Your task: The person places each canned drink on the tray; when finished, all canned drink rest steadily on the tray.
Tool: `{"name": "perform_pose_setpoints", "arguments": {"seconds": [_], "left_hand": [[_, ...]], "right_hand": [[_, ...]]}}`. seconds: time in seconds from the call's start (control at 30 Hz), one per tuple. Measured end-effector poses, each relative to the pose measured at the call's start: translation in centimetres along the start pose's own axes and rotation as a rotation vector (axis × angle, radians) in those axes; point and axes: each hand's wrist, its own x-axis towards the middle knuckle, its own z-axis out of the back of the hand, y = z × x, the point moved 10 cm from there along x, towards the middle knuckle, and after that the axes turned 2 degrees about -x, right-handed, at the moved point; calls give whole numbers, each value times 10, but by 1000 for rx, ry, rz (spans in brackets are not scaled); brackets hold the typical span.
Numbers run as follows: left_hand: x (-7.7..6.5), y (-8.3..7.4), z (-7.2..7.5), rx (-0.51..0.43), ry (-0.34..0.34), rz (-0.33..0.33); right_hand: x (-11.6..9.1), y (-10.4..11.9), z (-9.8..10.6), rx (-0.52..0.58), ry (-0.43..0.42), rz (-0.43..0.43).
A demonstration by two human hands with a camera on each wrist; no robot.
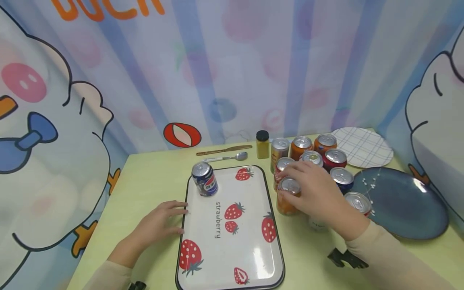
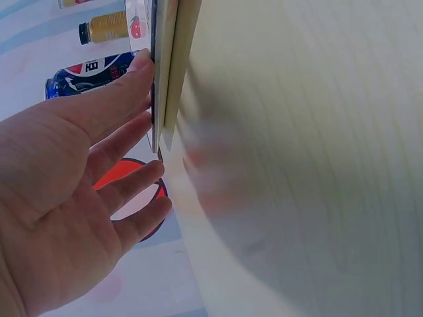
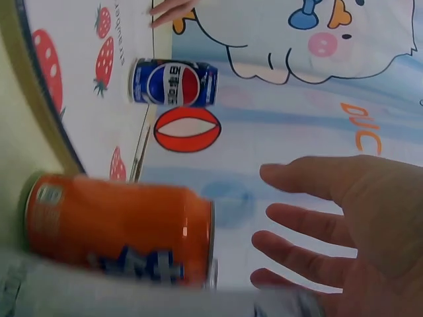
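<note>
A blue Pepsi can [image 1: 204,179] stands upright near the far left corner of a white strawberry-print tray [image 1: 250,193]. My left hand [image 1: 155,225] is at the tray's left edge; its thumb and fingertips touch the rim in the left wrist view, gripping nothing. Right of the tray, my right hand [image 1: 316,191] hovers over an orange can [image 1: 287,203]. In the right wrist view its fingers [image 3: 301,224] are extended, with a gap between them and the orange can [image 3: 119,224]. A blurred white can [image 3: 152,297] lies across the bottom of that view, mostly hidden by the arm in the head view.
Several more soda cans [image 1: 335,158] cluster around my right hand. A dark blue oval plate [image 1: 406,205] and a checked round placemat [image 1: 366,147] are to the right. Behind the tray lie a spoon [image 1: 241,156], a knife [image 1: 221,150] and a black-capped jar [image 1: 262,148].
</note>
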Motion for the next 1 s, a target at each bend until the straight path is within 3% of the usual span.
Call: {"name": "perform_pose_setpoints", "arguments": {"seconds": [0.13,0.23,0.47,0.8,1.0], "left_hand": [[-1,1,-2,-16,-9,0],[-2,1,-3,-21,-10,-2],[-2,4,-5,-26,-2,11],[-2,3,-3,-43,-2,14],[-2,2,-4,-46,-2,11]], "right_hand": [[-19,-19,13,-12,7,12],[-33,-31,19,-13,-16,68],[-59,-60,22,73,-10,91],[-69,-76,26,138,-13,124],[-68,-82,23,242,-56,75]]}}
